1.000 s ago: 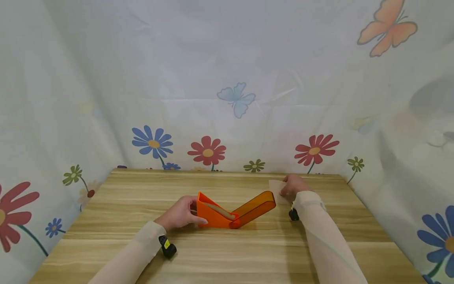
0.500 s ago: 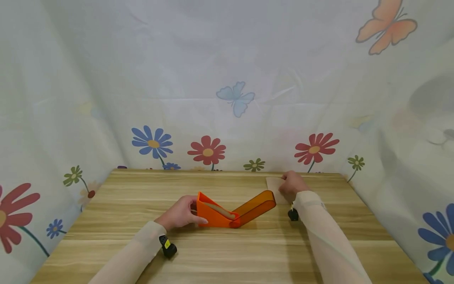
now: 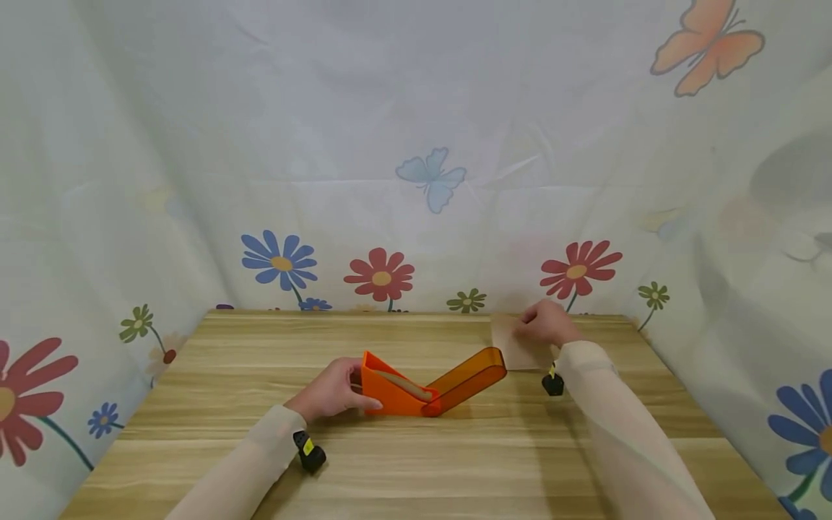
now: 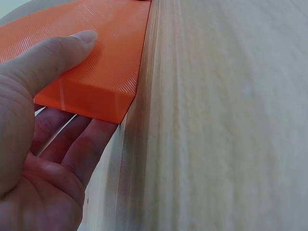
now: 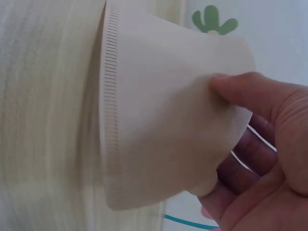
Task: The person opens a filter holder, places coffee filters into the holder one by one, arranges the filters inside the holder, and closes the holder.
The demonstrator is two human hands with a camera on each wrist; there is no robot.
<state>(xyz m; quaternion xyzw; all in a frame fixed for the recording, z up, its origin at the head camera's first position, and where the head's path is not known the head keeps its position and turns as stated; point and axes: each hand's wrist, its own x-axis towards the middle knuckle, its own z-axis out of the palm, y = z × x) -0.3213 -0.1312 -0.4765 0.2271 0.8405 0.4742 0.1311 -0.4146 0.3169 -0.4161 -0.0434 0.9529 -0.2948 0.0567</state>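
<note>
In the head view, my left hand [image 3: 330, 391] holds the closed end of an orange coffee filter holder [image 3: 398, 401] on the table. The left wrist view shows my thumb [image 4: 62, 55] across one side of its orange case [image 4: 108, 67] and the fingers behind it. The holder's see-through amber lid [image 3: 469, 377] is swung open to the right, and tan filter paper [image 3: 401, 384] shows inside. Right of the lid, my right hand [image 3: 549, 323] pinches a tan paper coffee filter [image 3: 510, 343]. Its crimped seam [image 5: 110, 96] faces the table in the right wrist view.
The wood-grain table [image 3: 416, 469] ends at the back against a hanging white curtain [image 3: 325, 130] printed with flowers and butterflies. More of this curtain encloses both sides. A small black camera [image 3: 310, 453] is strapped at each wrist.
My right hand has moved a little away from me and to the right, and more of the coffee filter shows. The left hand and the holder have stayed put.
</note>
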